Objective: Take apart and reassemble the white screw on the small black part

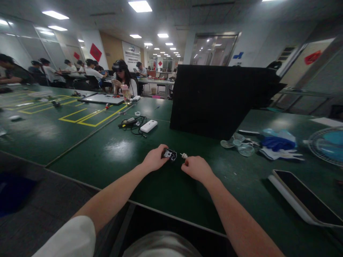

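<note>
My left hand is closed on a small black part with a silvery, hollowed face, gripping it by its left side just above the green tabletop. A small white ribbed piece with a thin pin sticks out from the fingertips of my right hand, which are pinched together. The pin points left at the black part, and a narrow gap separates the two. My curled right fingers hide the rear end of the white piece.
A large black panel stands ahead. A white power bank and tangled black cable lie left of it. At right are fan blades, gloves, a round fan grille and a tablet-like device. Several people sit farther back.
</note>
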Available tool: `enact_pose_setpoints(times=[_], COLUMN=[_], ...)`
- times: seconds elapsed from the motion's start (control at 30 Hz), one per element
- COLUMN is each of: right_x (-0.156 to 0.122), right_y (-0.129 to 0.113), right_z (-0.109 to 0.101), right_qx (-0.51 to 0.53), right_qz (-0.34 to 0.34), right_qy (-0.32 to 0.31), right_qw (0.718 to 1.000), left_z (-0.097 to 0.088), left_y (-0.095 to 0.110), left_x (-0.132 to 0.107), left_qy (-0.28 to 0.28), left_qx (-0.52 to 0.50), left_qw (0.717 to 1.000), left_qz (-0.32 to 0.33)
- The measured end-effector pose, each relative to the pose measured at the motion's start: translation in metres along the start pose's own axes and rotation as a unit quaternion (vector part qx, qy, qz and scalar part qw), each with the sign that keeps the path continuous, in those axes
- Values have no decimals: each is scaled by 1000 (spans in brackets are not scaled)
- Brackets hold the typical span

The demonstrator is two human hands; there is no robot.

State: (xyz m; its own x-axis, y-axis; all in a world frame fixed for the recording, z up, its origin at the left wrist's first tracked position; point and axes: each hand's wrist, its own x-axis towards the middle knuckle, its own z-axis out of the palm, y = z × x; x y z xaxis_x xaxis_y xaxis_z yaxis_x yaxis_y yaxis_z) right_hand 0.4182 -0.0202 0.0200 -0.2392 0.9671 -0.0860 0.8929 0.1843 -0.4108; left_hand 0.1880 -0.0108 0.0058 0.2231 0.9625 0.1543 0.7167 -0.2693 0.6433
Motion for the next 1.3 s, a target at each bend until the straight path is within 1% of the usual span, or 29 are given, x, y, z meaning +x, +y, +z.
enact_pose_setpoints(times=[0.07,0.13,0.2,0.23,0.3,0.37,0.47,0.57,0.67,0.73,0.83,0.87,0.9,0.97,1.03,1.07,1.17,1.3], right_x=[-5,-9,-12,-12,-11,-8,-5,-4,-3,1,11,15,19,25,29,30,29,24], right_y=[-3,-6,-11,-13,-18,-22,-26,-28,-25,-16,4,11,18,28,33,35,41,58], right_z=[-7,-11,-10,-9,-5,-1,2,4,4,1,-4,-4,-3,1,8,11,14,5], right_qx=[13,44,69,69,41,-4,-70,-94,-59,-13,41,43,42,39,31,24,20,101], right_qz=[-34,-91,-152,-176,-202,-205,-201,-191,-182,-168,-108,-87,-69,-46,-34,-30,-15,46], right_qy=[23,49,77,97,132,138,123,128,154,194,260,263,252,211,170,160,150,163], right_qw=[999,994,983,977,970,969,969,969,969,966,959,960,964,976,984,986,988,980], left_z=[2,4,6,7,7,8,9,11,13,13,13,12,12,11,9,8,6,5], left_y=[1,2,4,6,8,10,11,10,7,6,3,3,2,1,1,2,3,0], left_x=[0,-1,-2,-2,-3,-4,-5,-5,-4,-4,-4,-3,-3,-2,-2,-2,-2,-1], left_qy=[0,-3,-7,-9,-15,-21,-33,-40,-41,-35,-24,-19,-16,-6,4,8,6,0], left_qx=[10,18,28,33,39,36,24,14,1,-10,-22,-25,-26,-22,-14,-10,-3,9], left_qw=[1000,1000,999,999,999,999,999,998,998,998,999,999,999,1000,1000,1000,1000,1000], left_qz=[6,12,19,22,26,27,34,40,41,41,36,32,27,14,2,-3,-15,-20])
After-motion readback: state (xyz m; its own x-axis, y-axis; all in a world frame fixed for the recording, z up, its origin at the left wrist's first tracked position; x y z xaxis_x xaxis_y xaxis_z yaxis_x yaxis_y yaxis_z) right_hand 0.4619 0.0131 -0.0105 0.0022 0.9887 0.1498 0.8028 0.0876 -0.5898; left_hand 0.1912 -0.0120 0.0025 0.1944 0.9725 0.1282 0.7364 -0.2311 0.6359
